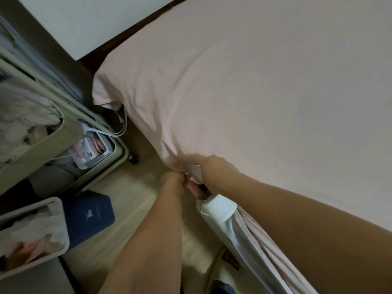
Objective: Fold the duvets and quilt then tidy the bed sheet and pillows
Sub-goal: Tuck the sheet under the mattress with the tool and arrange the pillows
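A pale pink bed sheet [244, 85] covers the mattress and fills most of the view, smooth on top and creased near the near-left edge. At the bed's side edge, my left hand [174, 181] is closed on a bunched fold of the sheet's hem. My right hand [214, 168] presses on the sheet at the mattress edge, its fingers curled under the fabric beside a white mattress corner [218, 206]. The sheet's far-left corner [104, 96] hangs loose off the bed. No pillows or duvets are in view.
An open suitcase [63, 132] with clothes and packets lies on the floor left of the bed. A navy pouch [89, 217] and a white bin [31, 236] of items sit nearer me. A narrow strip of pale wood floor [135, 200] runs between them and the bed.
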### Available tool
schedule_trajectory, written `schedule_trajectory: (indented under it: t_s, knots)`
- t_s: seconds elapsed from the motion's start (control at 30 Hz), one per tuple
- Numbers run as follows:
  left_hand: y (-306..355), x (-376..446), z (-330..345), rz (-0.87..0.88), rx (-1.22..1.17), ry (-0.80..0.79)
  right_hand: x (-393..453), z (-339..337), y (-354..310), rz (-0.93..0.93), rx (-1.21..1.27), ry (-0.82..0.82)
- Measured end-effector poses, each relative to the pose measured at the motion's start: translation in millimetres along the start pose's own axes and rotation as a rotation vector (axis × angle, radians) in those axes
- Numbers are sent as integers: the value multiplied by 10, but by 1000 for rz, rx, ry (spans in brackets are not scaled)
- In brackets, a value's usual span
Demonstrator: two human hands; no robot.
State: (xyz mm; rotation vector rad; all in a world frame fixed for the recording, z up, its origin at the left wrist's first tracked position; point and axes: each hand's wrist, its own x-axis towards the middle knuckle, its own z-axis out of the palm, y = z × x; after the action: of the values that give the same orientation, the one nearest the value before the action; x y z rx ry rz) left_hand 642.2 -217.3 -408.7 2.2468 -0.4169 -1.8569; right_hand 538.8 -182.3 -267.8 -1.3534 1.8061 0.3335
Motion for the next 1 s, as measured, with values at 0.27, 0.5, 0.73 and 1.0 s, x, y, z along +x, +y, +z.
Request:
schedule_trajectory:
  t_s: [0.27, 0.5, 0.73, 1.0]
  knots:
    - [-170, 432, -141, 195, 550, 118, 393, 252, -224, -36, -177, 116]
    - [373, 196, -278, 425, 845, 87, 407, 140, -194, -42, -117, -17]
    - [353, -1042, -321, 858, 904, 38, -742, -378, 436, 11, 54, 200]
    - [-880, -1984, -182, 1485, 1232, -417, -1710, 775, 1232, 272, 550, 563]
